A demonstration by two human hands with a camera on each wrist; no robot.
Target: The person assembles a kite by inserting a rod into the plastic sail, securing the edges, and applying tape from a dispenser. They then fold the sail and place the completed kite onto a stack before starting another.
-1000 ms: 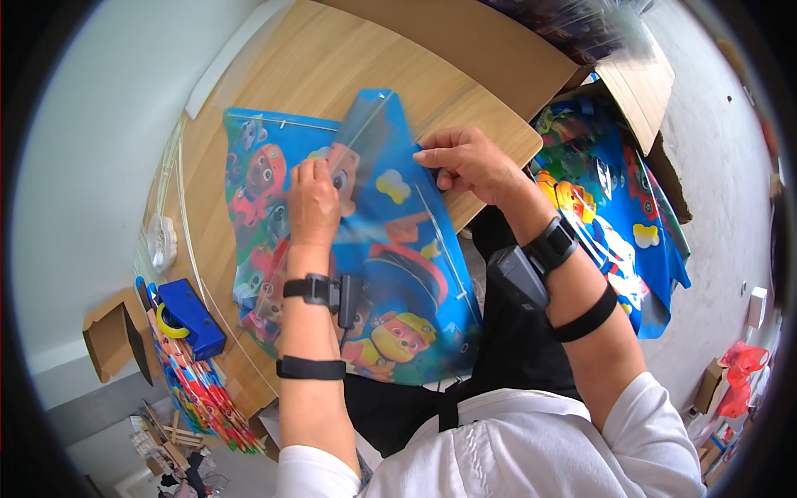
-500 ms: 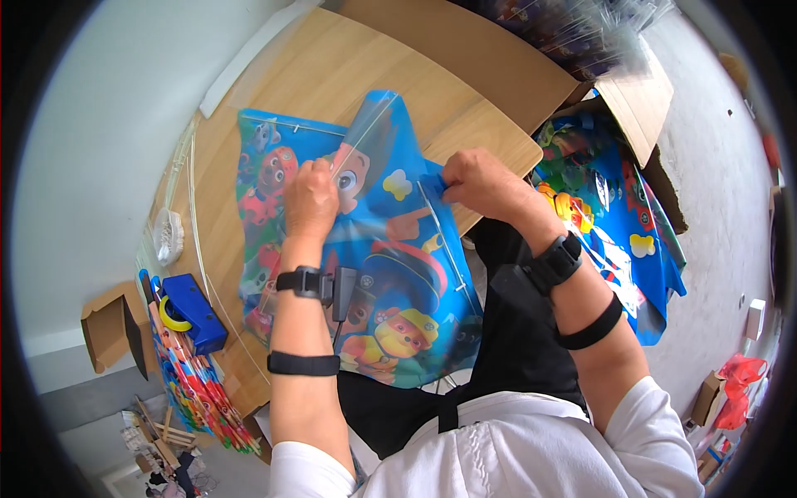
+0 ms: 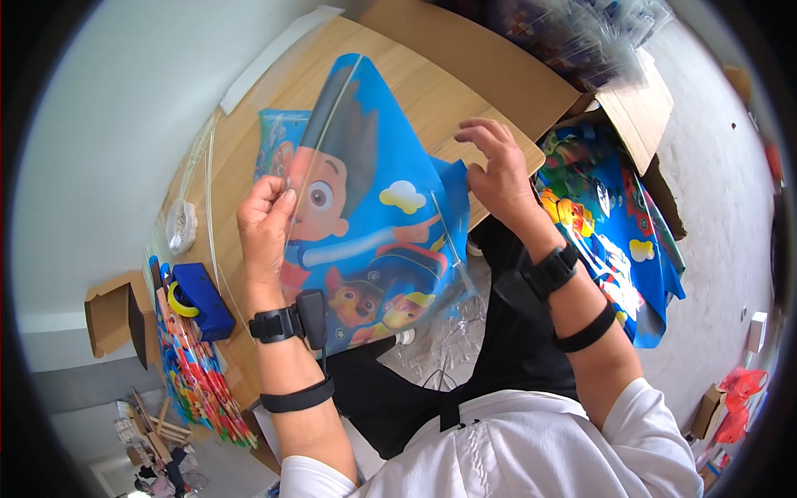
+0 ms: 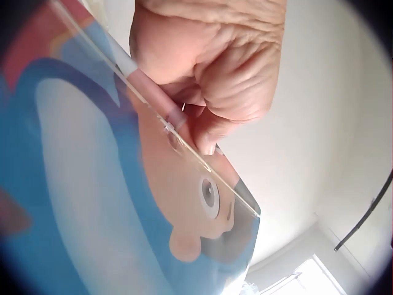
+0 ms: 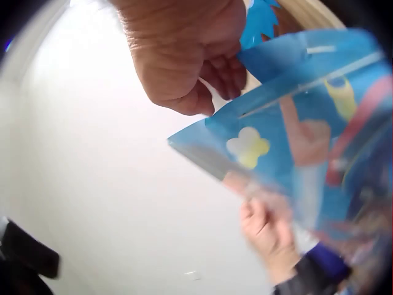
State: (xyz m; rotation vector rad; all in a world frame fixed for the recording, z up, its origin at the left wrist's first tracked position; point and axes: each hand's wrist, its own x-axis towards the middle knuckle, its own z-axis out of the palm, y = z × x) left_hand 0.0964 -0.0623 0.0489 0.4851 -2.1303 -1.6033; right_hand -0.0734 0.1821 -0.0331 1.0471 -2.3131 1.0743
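A blue kite (image 3: 398, 224) printed with cartoon figures is held up over the near part of the table, with thin pale rods along its edges. My left hand (image 3: 264, 220) pinches its left edge at a rod between thumb and fingers. The left wrist view shows the same grip, with the thumb bent against the rod (image 4: 163, 120). On the other side my right hand (image 3: 504, 178) is at the kite's right corner, its fingers apart and loosely bent. In the right wrist view the thumb tip lies right at the kite's edge (image 5: 245, 104).
The wooden table (image 3: 390, 75) lies beneath. At its left are a white coil of string (image 3: 181, 227), a blue tape dispenser (image 3: 206, 300) and a bundle of colourful printed sheets (image 3: 203, 386). More blue printed sheets (image 3: 610, 224) hang from a cardboard box (image 3: 635, 124) on the right.
My left hand has moved left and toward me, lifting and turning the kite's left edge. My right hand, earlier pinching the right edge, has loosened its fingers and shifted slightly right.
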